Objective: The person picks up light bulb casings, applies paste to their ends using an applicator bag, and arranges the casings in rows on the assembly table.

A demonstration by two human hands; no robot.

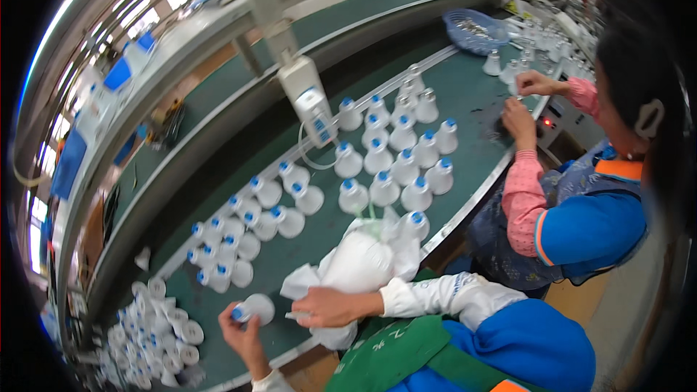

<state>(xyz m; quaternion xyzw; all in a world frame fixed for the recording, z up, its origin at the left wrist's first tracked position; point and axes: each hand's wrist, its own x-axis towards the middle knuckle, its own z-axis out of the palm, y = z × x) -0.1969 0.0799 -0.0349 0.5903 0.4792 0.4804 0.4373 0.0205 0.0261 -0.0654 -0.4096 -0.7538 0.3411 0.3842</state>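
My left hand (245, 335) pinches a white, cone-shaped bulb housing (260, 308) by its blue-tipped end, the wide end pointing right. Close beside it, my right hand (330, 308) has its fingers curled at the edge of a crumpled white plastic bag (359, 261). A thin pale edge shows at those fingertips; what they grip is unclear. Beyond my hands, rows of similar blue-tipped housings (385, 189) stand on the green bench top (305, 290). Another group (232, 243) sits to the left, and a dense heap of them (152, 334) lies at the lower left.
To the right a co-worker in pink sleeves (524, 189) handles a small part near a control box (555, 120). A blue basket (475, 31) of metal parts stands at the far end. A white device on a post (305, 98) overhangs the bench, beside a raised rail (356, 51).
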